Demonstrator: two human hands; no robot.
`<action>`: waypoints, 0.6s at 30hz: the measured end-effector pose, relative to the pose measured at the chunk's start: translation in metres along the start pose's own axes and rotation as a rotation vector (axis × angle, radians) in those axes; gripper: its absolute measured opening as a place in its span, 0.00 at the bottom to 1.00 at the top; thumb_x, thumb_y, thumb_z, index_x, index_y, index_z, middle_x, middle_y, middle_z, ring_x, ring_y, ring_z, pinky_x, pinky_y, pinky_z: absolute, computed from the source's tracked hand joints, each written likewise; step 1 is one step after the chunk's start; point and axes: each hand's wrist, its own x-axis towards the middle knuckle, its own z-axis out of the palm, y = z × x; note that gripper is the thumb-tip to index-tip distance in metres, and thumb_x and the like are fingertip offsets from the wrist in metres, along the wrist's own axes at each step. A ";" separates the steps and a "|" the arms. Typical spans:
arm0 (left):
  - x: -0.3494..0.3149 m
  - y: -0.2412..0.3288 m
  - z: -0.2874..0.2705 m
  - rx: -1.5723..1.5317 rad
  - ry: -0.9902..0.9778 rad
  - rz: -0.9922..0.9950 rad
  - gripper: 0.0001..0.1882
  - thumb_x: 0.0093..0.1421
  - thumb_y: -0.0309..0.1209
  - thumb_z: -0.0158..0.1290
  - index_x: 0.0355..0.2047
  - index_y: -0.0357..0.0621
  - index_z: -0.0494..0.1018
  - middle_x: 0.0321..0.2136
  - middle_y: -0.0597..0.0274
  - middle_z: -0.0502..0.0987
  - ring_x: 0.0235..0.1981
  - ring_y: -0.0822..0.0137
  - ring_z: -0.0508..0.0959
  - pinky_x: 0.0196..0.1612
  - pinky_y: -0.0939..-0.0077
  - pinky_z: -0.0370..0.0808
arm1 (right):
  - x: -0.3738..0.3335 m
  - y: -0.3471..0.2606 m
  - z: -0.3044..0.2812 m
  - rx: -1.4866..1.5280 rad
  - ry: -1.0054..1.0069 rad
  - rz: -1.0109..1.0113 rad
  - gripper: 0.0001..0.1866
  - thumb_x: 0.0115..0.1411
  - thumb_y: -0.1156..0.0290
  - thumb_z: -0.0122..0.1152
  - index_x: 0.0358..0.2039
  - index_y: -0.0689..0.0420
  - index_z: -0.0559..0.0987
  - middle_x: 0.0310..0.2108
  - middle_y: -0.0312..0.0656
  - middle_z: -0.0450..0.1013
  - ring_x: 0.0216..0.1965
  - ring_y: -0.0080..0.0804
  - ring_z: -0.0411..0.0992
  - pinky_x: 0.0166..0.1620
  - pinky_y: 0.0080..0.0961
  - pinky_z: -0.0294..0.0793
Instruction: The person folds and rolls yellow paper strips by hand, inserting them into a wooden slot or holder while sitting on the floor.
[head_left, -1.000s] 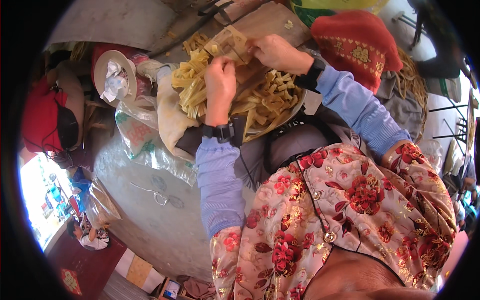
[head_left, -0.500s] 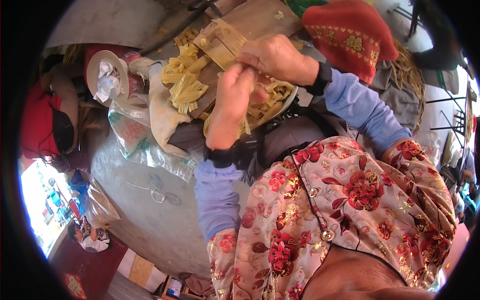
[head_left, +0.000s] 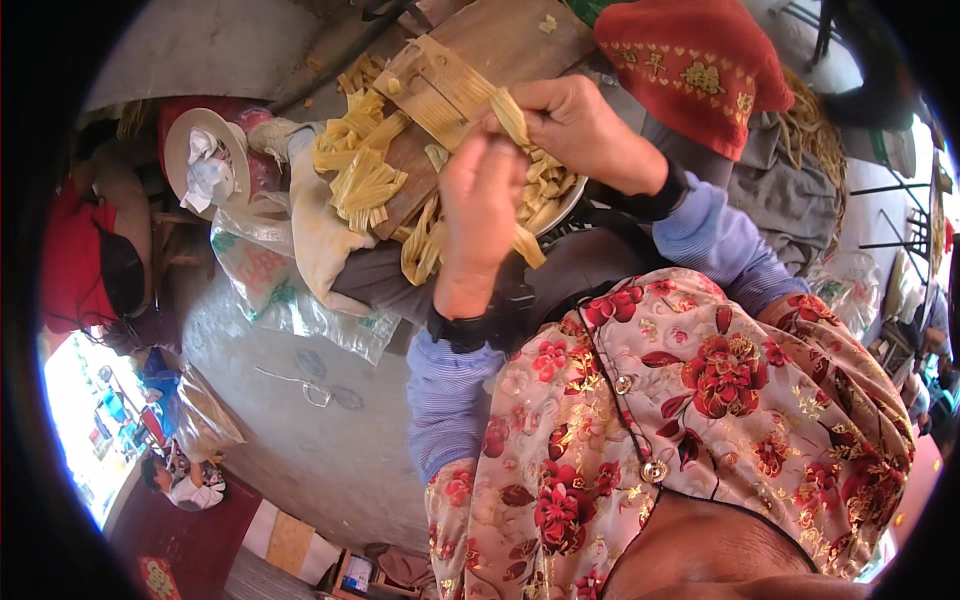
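Note:
My right hand is closed, pinching a folded pale yellow strip that is ribbed along its length. Close beside it my left hand is raised, its fingers drawn together at the strip's lower end; what lies inside them is mostly hidden. Under both hands a pale basin in my lap holds more folded yellow strips, and one loose end sticks out by my left wrist. Beyond it a wooden board carries a wide ribbed yellow sheet and a heap of bunched strips.
A red cloth with gold patterns lies at the right over grey fabric. At the left are a bowl-shaped pale container with crumpled paper, a clear plastic bag and a seated person in red. A wire piece lies on the floor.
My hands have moved slightly apart and down, with the right one shifting rightward. The folded strip in my right fingers now shows. The view has shifted a little.

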 end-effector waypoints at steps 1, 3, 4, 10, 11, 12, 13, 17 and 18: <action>0.000 -0.006 0.002 -0.064 -0.039 -0.016 0.10 0.62 0.28 0.46 0.43 0.41 0.69 0.21 0.72 0.65 0.16 0.83 0.59 0.19 0.88 0.54 | -0.001 0.008 -0.001 -0.316 0.091 -0.108 0.05 0.57 0.73 0.56 0.31 0.59 0.79 0.18 0.39 0.74 0.20 0.24 0.73 0.23 0.21 0.69; 0.002 -0.014 0.001 -0.164 -0.068 -0.062 0.14 0.61 0.27 0.47 0.47 0.41 0.65 0.21 0.71 0.66 0.16 0.83 0.59 0.19 0.89 0.54 | -0.004 0.013 -0.003 -0.781 0.173 -0.280 0.07 0.55 0.75 0.58 0.35 0.57 0.79 0.18 0.47 0.70 0.19 0.37 0.72 0.23 0.24 0.68; 0.004 -0.017 0.000 -0.165 -0.070 -0.060 0.14 0.61 0.27 0.47 0.47 0.41 0.65 0.21 0.71 0.66 0.16 0.83 0.59 0.19 0.89 0.54 | -0.003 0.011 -0.004 -0.784 0.174 -0.281 0.07 0.55 0.75 0.58 0.35 0.57 0.79 0.18 0.47 0.70 0.19 0.37 0.72 0.23 0.24 0.68; 0.011 -0.036 -0.022 -0.235 -0.177 -0.182 0.12 0.61 0.27 0.47 0.45 0.42 0.68 0.23 0.72 0.68 0.18 0.83 0.61 0.20 0.88 0.57 | -0.006 0.015 -0.011 -1.049 0.211 -0.330 0.04 0.51 0.66 0.58 0.25 0.50 0.76 0.14 0.40 0.70 0.19 0.41 0.71 0.21 0.33 0.68; 0.010 -0.038 -0.026 -0.002 -0.153 -0.105 0.10 0.61 0.28 0.48 0.43 0.42 0.69 0.23 0.72 0.68 0.19 0.82 0.63 0.20 0.87 0.59 | -0.008 0.016 -0.013 -1.040 0.151 -0.318 0.04 0.52 0.65 0.58 0.27 0.49 0.77 0.16 0.41 0.71 0.20 0.40 0.72 0.22 0.32 0.69; 0.011 -0.037 -0.028 0.232 -0.133 -0.029 0.09 0.61 0.29 0.48 0.41 0.42 0.70 0.24 0.72 0.69 0.20 0.81 0.64 0.21 0.85 0.61 | -0.009 0.018 -0.015 -1.032 0.097 -0.303 0.06 0.53 0.63 0.58 0.30 0.49 0.78 0.18 0.41 0.72 0.22 0.40 0.72 0.23 0.31 0.69; 0.011 -0.035 -0.033 0.705 -0.069 0.218 0.09 0.58 0.28 0.50 0.40 0.42 0.73 0.24 0.68 0.72 0.23 0.74 0.69 0.27 0.78 0.66 | -0.010 0.022 -0.016 -1.030 0.099 -0.304 0.06 0.53 0.63 0.58 0.30 0.49 0.78 0.18 0.41 0.72 0.22 0.40 0.72 0.23 0.31 0.69; 0.005 -0.024 -0.019 1.465 0.081 0.728 0.13 0.50 0.26 0.52 0.38 0.42 0.74 0.33 0.59 0.78 0.40 0.61 0.74 0.42 0.68 0.69 | -0.019 0.048 -0.018 -0.319 -0.064 0.380 0.14 0.59 0.56 0.55 0.36 0.53 0.79 0.30 0.40 0.76 0.29 0.31 0.74 0.32 0.25 0.72; 0.005 -0.028 -0.021 1.466 0.082 0.730 0.13 0.50 0.26 0.52 0.38 0.42 0.74 0.33 0.59 0.78 0.40 0.61 0.74 0.42 0.68 0.69 | -0.020 0.050 -0.015 0.203 -0.082 0.544 0.17 0.60 0.55 0.54 0.38 0.55 0.79 0.34 0.38 0.76 0.32 0.28 0.74 0.37 0.24 0.73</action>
